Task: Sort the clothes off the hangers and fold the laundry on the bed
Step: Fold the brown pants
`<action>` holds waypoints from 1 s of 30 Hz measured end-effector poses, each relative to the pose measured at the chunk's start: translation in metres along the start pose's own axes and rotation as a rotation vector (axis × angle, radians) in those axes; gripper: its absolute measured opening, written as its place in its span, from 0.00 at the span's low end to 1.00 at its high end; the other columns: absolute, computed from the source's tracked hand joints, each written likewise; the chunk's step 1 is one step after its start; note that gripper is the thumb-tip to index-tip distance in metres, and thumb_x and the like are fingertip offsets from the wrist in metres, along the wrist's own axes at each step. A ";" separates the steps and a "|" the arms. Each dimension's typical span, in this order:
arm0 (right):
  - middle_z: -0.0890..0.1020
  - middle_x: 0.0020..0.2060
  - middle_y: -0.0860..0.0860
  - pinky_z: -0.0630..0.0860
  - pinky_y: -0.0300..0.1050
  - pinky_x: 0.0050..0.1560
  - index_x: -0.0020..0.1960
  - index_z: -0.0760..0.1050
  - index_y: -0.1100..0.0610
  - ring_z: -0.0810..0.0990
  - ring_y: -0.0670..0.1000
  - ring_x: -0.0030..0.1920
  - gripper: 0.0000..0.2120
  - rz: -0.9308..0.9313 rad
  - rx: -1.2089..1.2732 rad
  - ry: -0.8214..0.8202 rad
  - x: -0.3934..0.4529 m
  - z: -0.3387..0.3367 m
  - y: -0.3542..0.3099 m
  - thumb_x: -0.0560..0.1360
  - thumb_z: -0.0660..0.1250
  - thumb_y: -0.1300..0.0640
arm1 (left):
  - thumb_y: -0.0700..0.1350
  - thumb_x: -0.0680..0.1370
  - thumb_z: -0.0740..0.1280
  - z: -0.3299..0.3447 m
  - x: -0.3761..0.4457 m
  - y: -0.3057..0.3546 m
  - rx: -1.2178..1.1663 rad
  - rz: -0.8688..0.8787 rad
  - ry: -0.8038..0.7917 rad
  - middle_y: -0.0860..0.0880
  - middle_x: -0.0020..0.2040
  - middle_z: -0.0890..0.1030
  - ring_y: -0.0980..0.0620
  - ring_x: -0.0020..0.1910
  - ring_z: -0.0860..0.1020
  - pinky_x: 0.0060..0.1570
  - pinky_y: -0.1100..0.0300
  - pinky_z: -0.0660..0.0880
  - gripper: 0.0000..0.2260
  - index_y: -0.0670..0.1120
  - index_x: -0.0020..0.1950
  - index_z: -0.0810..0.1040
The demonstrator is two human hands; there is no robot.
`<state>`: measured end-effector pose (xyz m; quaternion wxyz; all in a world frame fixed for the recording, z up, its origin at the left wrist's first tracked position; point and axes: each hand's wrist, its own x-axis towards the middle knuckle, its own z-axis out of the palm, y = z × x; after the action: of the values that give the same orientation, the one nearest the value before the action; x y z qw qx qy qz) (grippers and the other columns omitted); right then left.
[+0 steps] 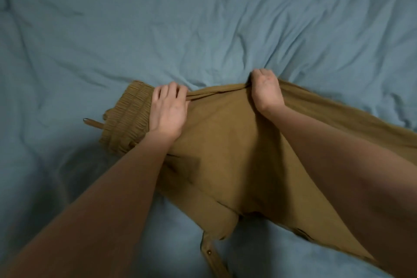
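1. We see brown trousers (225, 146) lying across the blue bed (203, 18), lower centre of frame, off any hanger.
2. Left hand (169, 110) pinches fabric beside the elastic waistband (128, 110); right hand (266, 90) clutches the far edge.
3. Folding barely begun; we see no finished pile.

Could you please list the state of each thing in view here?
Brown cotton garment with elastic waistband: spread on the bed, far edge lifted.
Left hand: gripping the edge beside the waistband.
Right hand: fingers curled round the far edge.
Blue bedsheet: wrinkled.
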<state>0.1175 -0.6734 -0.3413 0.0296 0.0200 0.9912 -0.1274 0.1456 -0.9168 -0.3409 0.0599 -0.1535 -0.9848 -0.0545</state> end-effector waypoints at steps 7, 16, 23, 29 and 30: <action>0.68 0.70 0.60 0.55 0.54 0.74 0.68 0.69 0.62 0.63 0.59 0.72 0.25 -0.160 0.198 0.107 -0.073 -0.002 -0.091 0.80 0.52 0.48 | 0.57 0.80 0.58 -0.034 -0.022 -0.028 -0.118 -0.448 0.143 0.40 0.61 0.74 0.40 0.63 0.70 0.69 0.45 0.60 0.22 0.42 0.65 0.72; 0.46 0.78 0.51 0.37 0.48 0.76 0.79 0.46 0.54 0.41 0.49 0.77 0.28 -0.167 0.136 -0.153 -0.101 0.028 -0.154 0.83 0.45 0.44 | 0.73 0.71 0.59 -0.052 -0.062 -0.080 -0.345 -0.893 -0.134 0.40 0.56 0.79 0.39 0.59 0.75 0.58 0.48 0.73 0.36 0.41 0.57 0.76; 0.47 0.78 0.49 0.39 0.47 0.76 0.79 0.45 0.50 0.42 0.47 0.77 0.28 -0.191 0.184 -0.156 -0.082 0.031 -0.180 0.82 0.46 0.43 | 0.57 0.75 0.69 -0.070 -0.026 -0.099 -0.622 -0.659 0.016 0.44 0.50 0.83 0.45 0.52 0.80 0.51 0.56 0.72 0.18 0.42 0.52 0.80; 0.45 0.78 0.49 0.40 0.46 0.76 0.79 0.42 0.50 0.42 0.48 0.78 0.30 -0.165 -0.044 -0.115 -0.067 0.061 -0.161 0.80 0.38 0.41 | 0.61 0.79 0.60 -0.070 0.000 -0.168 -0.206 -0.634 -0.018 0.42 0.50 0.82 0.39 0.51 0.79 0.46 0.51 0.73 0.19 0.47 0.50 0.80; 0.45 0.78 0.49 0.39 0.46 0.76 0.79 0.42 0.50 0.42 0.49 0.77 0.30 -0.149 -0.057 -0.125 -0.065 0.065 -0.159 0.79 0.37 0.41 | 0.60 0.80 0.58 -0.067 0.001 -0.168 -0.116 -0.593 -0.026 0.42 0.51 0.81 0.39 0.53 0.78 0.47 0.51 0.72 0.20 0.46 0.52 0.80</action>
<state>0.1783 -0.8455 -0.3596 0.0822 -0.0626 0.9894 -0.1019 0.1000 -1.0844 -0.2893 0.0200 0.1368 -0.9826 -0.1241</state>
